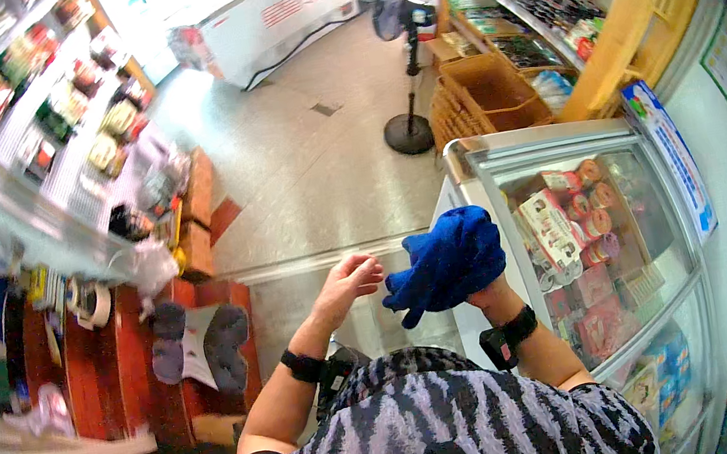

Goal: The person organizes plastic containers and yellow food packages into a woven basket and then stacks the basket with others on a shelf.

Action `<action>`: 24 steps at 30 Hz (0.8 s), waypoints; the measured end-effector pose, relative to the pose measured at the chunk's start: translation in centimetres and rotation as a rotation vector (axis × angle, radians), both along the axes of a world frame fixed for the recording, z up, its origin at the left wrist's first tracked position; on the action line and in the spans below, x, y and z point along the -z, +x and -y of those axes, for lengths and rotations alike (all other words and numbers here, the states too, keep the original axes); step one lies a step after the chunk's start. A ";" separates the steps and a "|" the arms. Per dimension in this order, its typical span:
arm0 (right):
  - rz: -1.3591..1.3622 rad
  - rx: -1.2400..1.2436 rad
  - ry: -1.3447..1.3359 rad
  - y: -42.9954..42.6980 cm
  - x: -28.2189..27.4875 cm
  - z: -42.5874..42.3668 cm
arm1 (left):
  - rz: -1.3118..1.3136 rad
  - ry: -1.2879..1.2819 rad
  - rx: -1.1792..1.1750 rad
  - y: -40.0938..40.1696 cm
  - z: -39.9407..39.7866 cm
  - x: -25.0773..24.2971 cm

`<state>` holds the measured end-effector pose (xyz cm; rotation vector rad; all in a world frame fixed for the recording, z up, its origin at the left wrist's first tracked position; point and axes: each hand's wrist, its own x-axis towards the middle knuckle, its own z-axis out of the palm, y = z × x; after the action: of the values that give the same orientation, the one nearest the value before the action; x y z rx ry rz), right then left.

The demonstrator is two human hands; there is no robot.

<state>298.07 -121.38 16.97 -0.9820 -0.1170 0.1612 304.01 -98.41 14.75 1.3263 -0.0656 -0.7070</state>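
Note:
A bunched blue cloth lies over my right hand, which holds it up beside the near left edge of a glass-topped freezer. The cloth hides most of the fingers of that hand. To its left, my left hand hangs in the air with nothing in it. Its fingers are slightly bent and point toward the cloth without touching it. Each wrist wears a black strap with a small dark device.
Ice cream packs fill the freezer on the right. A black floor fan and stacked brown baskets stand ahead. Stocked shelves line the left, above a reddish-brown wooden surface with a grey cushion-like item. A white chest freezer is at the back.

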 end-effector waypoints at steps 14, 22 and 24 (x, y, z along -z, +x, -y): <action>-0.010 0.869 0.203 6.9 0.8 6.9 | -0.076 0.127 0.344 24.7 6.3 2.0; -0.025 1.065 0.015 12.7 1.4 9.0 | -0.119 0.095 0.399 33.4 9.7 6.9; -0.023 1.100 0.003 13.9 1.6 10.6 | -0.120 0.096 0.433 35.0 11.2 7.0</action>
<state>311.94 -131.96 15.41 -0.9224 0.4471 -0.8342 339.00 -109.63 7.79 1.3726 -0.2292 -1.1678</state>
